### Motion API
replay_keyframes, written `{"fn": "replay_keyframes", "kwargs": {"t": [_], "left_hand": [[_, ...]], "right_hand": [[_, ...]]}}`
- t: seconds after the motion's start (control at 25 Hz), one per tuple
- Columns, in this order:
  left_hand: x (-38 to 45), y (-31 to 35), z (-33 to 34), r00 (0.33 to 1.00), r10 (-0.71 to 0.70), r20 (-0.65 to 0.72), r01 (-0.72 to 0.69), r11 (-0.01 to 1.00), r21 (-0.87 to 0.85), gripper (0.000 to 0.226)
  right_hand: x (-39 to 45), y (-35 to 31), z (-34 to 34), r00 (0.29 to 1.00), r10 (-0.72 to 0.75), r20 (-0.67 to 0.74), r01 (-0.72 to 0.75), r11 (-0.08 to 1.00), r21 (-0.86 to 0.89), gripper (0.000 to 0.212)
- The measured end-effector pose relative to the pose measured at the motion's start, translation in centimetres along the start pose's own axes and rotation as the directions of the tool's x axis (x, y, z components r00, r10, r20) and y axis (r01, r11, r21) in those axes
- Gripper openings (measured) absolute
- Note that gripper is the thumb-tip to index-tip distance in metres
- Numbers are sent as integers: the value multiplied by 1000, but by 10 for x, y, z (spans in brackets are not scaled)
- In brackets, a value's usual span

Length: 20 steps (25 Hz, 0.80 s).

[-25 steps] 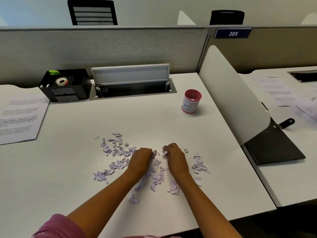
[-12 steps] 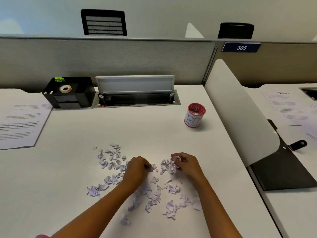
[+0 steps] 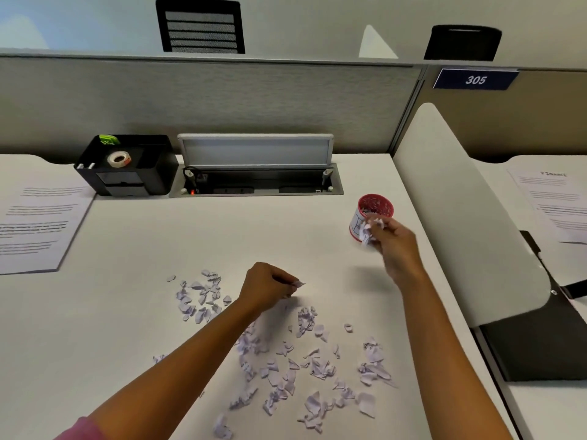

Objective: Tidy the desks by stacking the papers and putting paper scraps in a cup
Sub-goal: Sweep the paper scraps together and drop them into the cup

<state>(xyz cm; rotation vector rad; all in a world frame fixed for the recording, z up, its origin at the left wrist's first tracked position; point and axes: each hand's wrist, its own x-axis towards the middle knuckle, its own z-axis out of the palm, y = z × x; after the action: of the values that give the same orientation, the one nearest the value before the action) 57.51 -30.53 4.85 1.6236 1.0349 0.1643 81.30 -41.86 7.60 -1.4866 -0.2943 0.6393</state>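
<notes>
On the near desk (image 3: pixel 222 236) stood one red cup (image 3: pixel 371 214) and one black organiser (image 3: pixel 127 166) holding one tape roll (image 3: pixel 119 159). Paper scraps (image 3: pixel 286 369) lay scattered, too many to count exactly, several dozen at least. Two printed sheets were visible: one at left (image 3: pixel 35 223), one on the right-hand desk (image 3: pixel 556 204). Two chair backs (image 3: pixel 200 26) showed beyond the partition. One number plate (image 3: pixel 475 79) read 305. Two hands were present, left (image 3: pixel 266 287) and right (image 3: pixel 390 242).

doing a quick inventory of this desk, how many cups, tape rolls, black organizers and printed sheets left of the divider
cup: 1
tape roll: 1
black organizer: 1
printed sheet: 1
total: 4
</notes>
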Motion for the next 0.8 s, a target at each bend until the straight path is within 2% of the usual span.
{"fn": "replay_keyframes", "kwargs": {"t": [0.08, 0.16, 0.24, 0.32, 0.44, 0.52, 0.68, 0.8], "left_hand": [[8, 12, 3, 1000, -2, 31, 4, 997, -77, 14], [17, 27, 7, 998, 2, 64, 6, 992, -123, 14], [28, 41, 14, 996, 7, 93, 7, 990, -144, 15], [41, 57, 23, 995, 2, 101, 14, 987, -158, 16], [62, 85, 39, 998, 19, 66, -7, 984, -176, 16], [77, 108, 51, 999, 35, 27, -29, 982, -186, 18], [110, 151, 77, 997, 75, -27, -78, 987, -140, 20], [125, 171, 91, 995, 94, -25, -96, 991, -93, 20]], "right_hand": [[30, -12, -5, 990, -95, -102, 90, 995, -50, 17], [52, -18, -8, 969, -209, -134, 179, 962, -208, 12], [64, -23, -6, 939, -329, -96, 267, 877, -399, 13], [72, -24, -4, 921, -389, -25, 317, 784, -533, 15], [78, -19, -8, 932, -357, 66, 313, 699, -643, 20], [81, -18, -12, 946, -300, 125, 304, 681, -666, 25], [92, -19, -21, 969, -161, 186, 237, 812, -533, 37], [97, -24, -26, 984, -80, 158, 139, 901, -412, 32]]}}
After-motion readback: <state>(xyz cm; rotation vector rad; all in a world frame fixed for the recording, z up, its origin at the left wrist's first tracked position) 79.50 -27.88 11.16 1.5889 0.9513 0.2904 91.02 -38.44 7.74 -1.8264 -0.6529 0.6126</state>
